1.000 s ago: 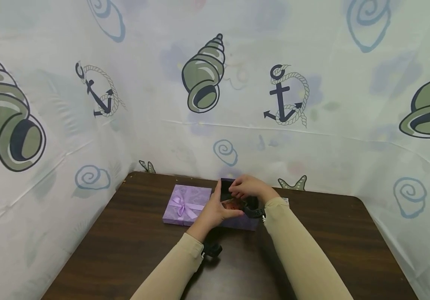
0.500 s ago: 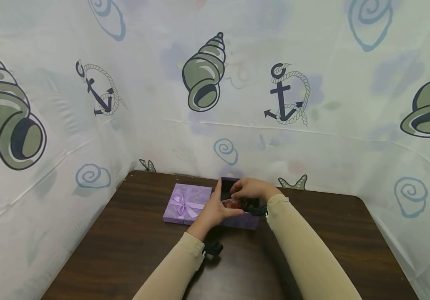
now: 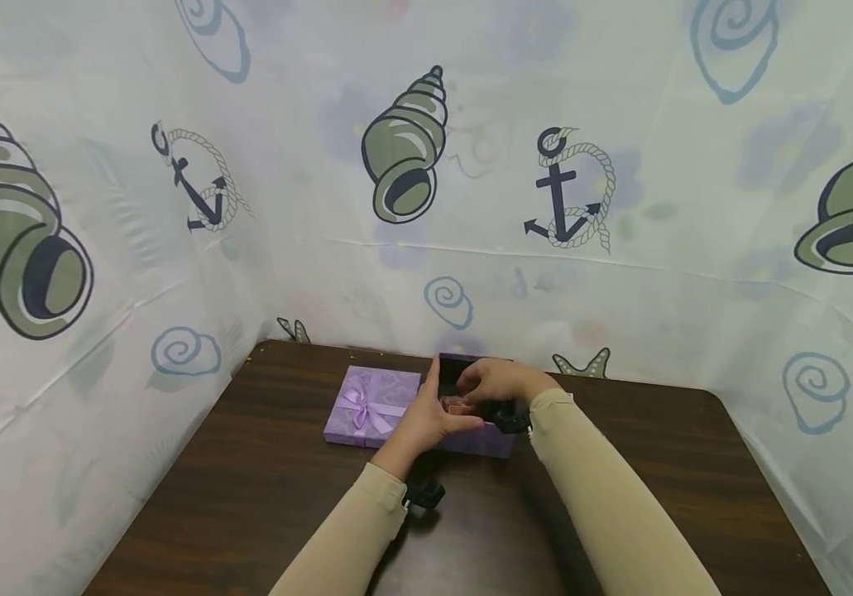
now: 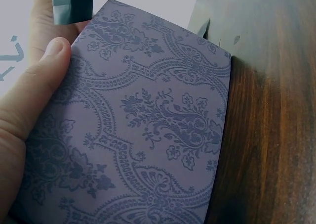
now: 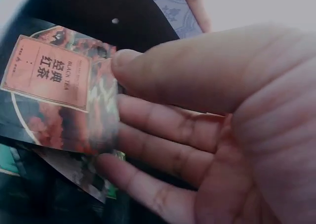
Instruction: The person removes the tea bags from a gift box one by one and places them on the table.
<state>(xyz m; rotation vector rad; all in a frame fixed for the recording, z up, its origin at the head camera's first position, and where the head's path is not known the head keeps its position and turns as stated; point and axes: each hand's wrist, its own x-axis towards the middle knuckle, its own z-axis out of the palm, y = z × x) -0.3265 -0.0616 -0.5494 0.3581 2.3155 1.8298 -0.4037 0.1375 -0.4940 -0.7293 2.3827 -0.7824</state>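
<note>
My left hand point(image 3: 424, 418) grips the left side of a purple patterned box point(image 3: 480, 444), black inside, with the thumb on its near wall. In the left wrist view that wall point(image 4: 153, 110) fills the middle, and the thumb lies at its edge. Inside the box, my right hand point(image 3: 504, 381) pinches a tea packet point(image 5: 49, 80) between thumb and fingers. The packet is red and dark green, with an orange label reading "BLACK TEA". Below it in the right wrist view lies another packet point(image 5: 79, 174), partly hidden.
A purple lid point(image 3: 370, 406) with a ribbon bow lies on the brown table point(image 3: 247, 488), just left of the box. Patterned cloth point(image 3: 307, 190) hangs behind the table and at its sides. A black wrist camera point(image 3: 424, 495) sits under the left sleeve.
My right hand has shifted slightly right and deeper into the box, and the packet's orange label has come into sight. The left hand keeps its grip in the same place.
</note>
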